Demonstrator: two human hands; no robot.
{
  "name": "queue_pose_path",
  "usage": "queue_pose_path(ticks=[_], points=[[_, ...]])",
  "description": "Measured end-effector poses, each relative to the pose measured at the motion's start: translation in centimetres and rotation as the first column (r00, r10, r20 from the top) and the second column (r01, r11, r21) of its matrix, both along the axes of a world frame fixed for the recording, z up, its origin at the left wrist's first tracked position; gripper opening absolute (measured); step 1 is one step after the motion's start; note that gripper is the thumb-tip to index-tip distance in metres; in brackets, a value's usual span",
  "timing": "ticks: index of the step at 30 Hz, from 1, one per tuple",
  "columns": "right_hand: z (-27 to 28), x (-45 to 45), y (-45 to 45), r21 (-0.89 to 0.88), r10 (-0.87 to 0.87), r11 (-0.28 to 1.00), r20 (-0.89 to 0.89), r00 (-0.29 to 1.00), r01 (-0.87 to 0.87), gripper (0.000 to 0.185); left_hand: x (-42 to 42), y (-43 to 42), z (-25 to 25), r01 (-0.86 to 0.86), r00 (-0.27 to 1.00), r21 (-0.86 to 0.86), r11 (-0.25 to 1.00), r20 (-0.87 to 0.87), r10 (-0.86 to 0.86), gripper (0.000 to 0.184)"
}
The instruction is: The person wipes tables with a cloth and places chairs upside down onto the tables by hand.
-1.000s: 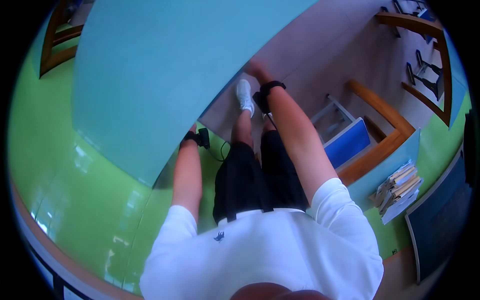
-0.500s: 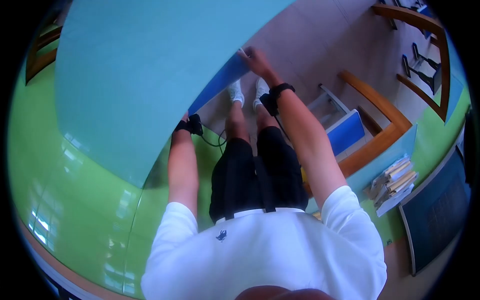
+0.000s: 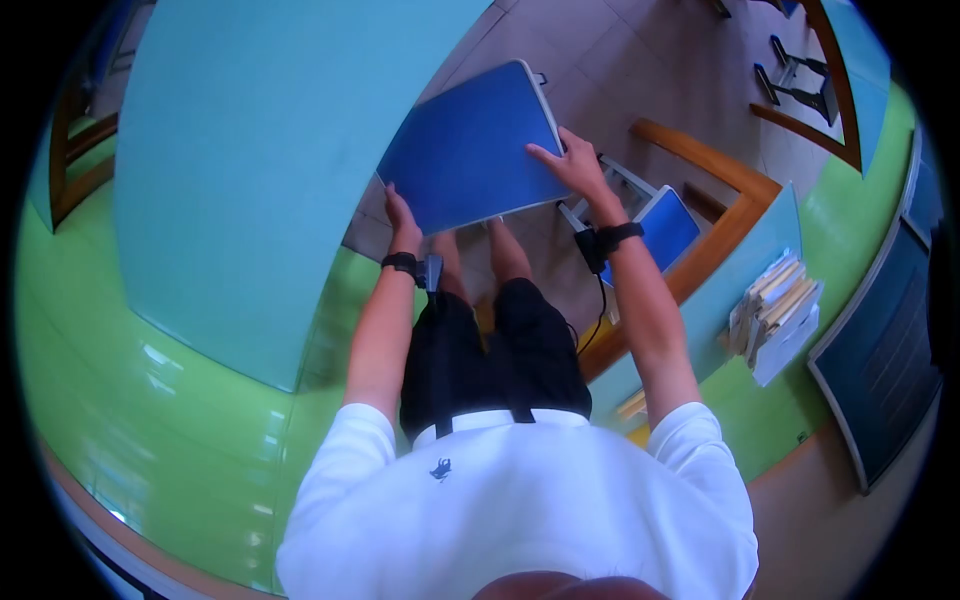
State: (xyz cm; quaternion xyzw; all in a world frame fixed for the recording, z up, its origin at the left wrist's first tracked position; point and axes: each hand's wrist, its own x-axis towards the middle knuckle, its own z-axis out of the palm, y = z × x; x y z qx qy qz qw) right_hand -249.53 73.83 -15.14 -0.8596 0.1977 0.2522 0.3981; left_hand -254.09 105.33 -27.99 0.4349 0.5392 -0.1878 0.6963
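— blue board (image 3: pixel 480 150), pale rim. where is it?
— up in front of the body, tilted, broad face showing. it covers most of the feet; legs (image 3: pixel 512 255) come out below its near edge.
— left hand (image 3: pixel 403 215)?
— at the near-left corner. thumb up along the edge, hand half curled, board gripped. other fingers mostly hidden.
— right hand (image 3: pixel 577 167)?
— on the right side, thumb laid flat over the blue face, hand part open around the rim, board pinched there. fingertips under the edge: cannot see.
— anything on the board itself?
— small hook (image 3: pixel 541 78) on the rim, near the far-right corner.
— and its left side?
— runs up to the edge of a big teal panel (image 3: pixel 250 170). touching or just beside it, cannot tell.
— wrists?
— black strap on each: left strap (image 3: pixel 399 263), right strap (image 3: pixel 620 234). cable (image 3: pixel 602 315) hanging from the right one.
— clothing: white shirt (image 3: pixel 520 490), black shorts (image 3: pixel 490 370). surroundings?
— tile floor (image 3: pixel 590 40) beyond the board. right of the right wrist, a smaller blue top (image 3: pixel 668 230), within a wooden frame (image 3: pixel 710 155). papers (image 3: pixel 775 305) stacked farther right, green wall (image 3: pixel 850 240) behind.
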Motion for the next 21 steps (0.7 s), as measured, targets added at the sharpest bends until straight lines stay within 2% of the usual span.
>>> queue_pose_path(ticks=[1, 2, 4, 5, 6, 8, 10, 12, 13, 14, 15, 17, 18, 20, 21], points=[[1.9, -0.1, -0.4, 0.017, -0.009, 1.0, 0.029, 1.0, 0.008, 0.059, -0.2, -0.7, 0.0, 0.093, 0.996, -0.01, 0.996, 0.004, -0.093, 0.059], [3.3, -0.5, -0.5, 0.004, -0.032, 0.999, 0.046, 0.998, 0.031, 0.059, -0.9, -1.0, -0.3, 0.117, 0.993, -0.022, 0.993, 0.022, -0.116, 0.059], [6.2, -1.1, -0.3, 0.039, -0.032, 0.999, 0.177, 0.984, 0.025, 0.052, -2.5, -1.2, 0.5, 0.34, 0.94, -0.126, 0.932, 0.082, -0.332, 0.064], [8.0, -1.2, 0.0, 0.028, -0.041, 0.999, 0.203, 0.978, 0.036, 0.052, -2.4, -1.3, 1.8, 0.354, 0.933, -0.128, 0.926, 0.11, -0.342, 0.064], [9.9, -1.7, 0.4, -0.019, -0.031, 0.999, 0.191, 0.981, 0.035, 0.049, -2.6, -1.5, 3.2, 0.407, 0.91, -0.174, 0.897, -0.002, -0.414, 0.065], [13.3, -3.1, 1.2, -0.076, -0.029, 0.996, 0.189, 0.982, 0.044, 0.046, -2.6, -1.8, 5.4, 0.463, 0.865, -0.228, 0.857, -0.096, -0.493, 0.066], [16.0, -4.3, 2.2, -0.202, 0.037, 0.979, 0.232, 0.972, 0.01, 0.04, -2.1, -2.0, 6.0, 0.715, 0.699, 0.061, 0.697, -0.057, -0.713, 0.061], [19.9, -4.7, 3.5, -0.248, 0.047, 0.969, 0.244, 0.969, 0.015, 0.037, -1.3, -2.6, 7.1, 0.831, 0.484, 0.361, 0.423, -0.096, -0.87, 0.056], [21.7, -5.0, 4.0, -0.286, 0.061, 0.958, 0.24, 0.969, 0.01, 0.035, -0.8, -2.8, 7.9, 0.829, 0.37, 0.498, 0.255, -0.144, -0.918, 0.054], [23.0, -5.7, 4.4, -0.292, 0.048, 0.956, 0.267, 0.963, 0.033, 0.035, 0.9, -3.8, 13.6, 0.679, 0.394, 0.681, 0.274, -0.023, -0.919, 0.04], [23.6, -6.2, 4.6, -0.362, 0.099, 0.932, 0.288, 0.953, 0.012, 0.032, 1.4, -4.3, 17.3, 0.658, 0.382, 0.703, 0.272, 0.0, -0.924, 0.04], [25.3, -5.5, 4.7, -0.425, 0.13, 0.904, 0.36, 0.924, 0.038, 0.029, 2.7, -3.9, 23.5, 0.486, 0.069, 0.833, 0.266, 0.267, -0.961, 0.03], [26.4, -5.7, 4.6, -0.428, 0.137, 0.903, 0.345, 0.929, 0.026, 0.028, 3.7, -3.3, 27.2, 0.459, 0.041, 0.852, 0.251, 0.262, -0.964, 0.03], [27.9, -6.2, 4.7, -0.448, 0.165, 0.894, 0.315, 0.935, -0.007, 0.025, 5.0, -2.3, 32.9, 0.471, -0.246, 0.854, 0.22, 0.366, -0.897, 0.028], [28.5, -6.6, 4.5, -0.46, 0.141, 0.887, 0.341, 0.93, 0.034, 0.025, 5.6, -2.3, 33.9, 0.452, -0.284, 0.865, 0.217, 0.371, -0.884, 0.028]])
